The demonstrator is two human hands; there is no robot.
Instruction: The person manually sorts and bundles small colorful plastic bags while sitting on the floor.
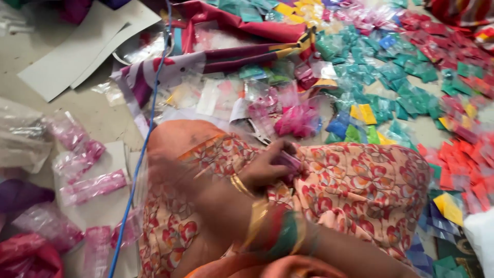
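Note:
I sit on the floor with an orange floral cloth (360, 185) over my lap. My left hand (267, 167), a gold bangle at its wrist, rests on the cloth and pinches a small pink plastic packet (291, 161). My right arm, with green, red and gold bangles (275, 231), crosses over it toward the left. My right hand (167, 172) is a motion blur above my knee, so its fingers cannot be made out. A heap of pink packets (297, 121) lies just beyond my knees.
Several small teal packets (406, 98), red packets (463, 159), and yellow and blue ones cover the floor on the right. Clear bags of pink pieces (92, 186) lie on white card on the left. A blue cord (149, 128) runs down the floor. Folded printed cloth (231, 51) lies ahead.

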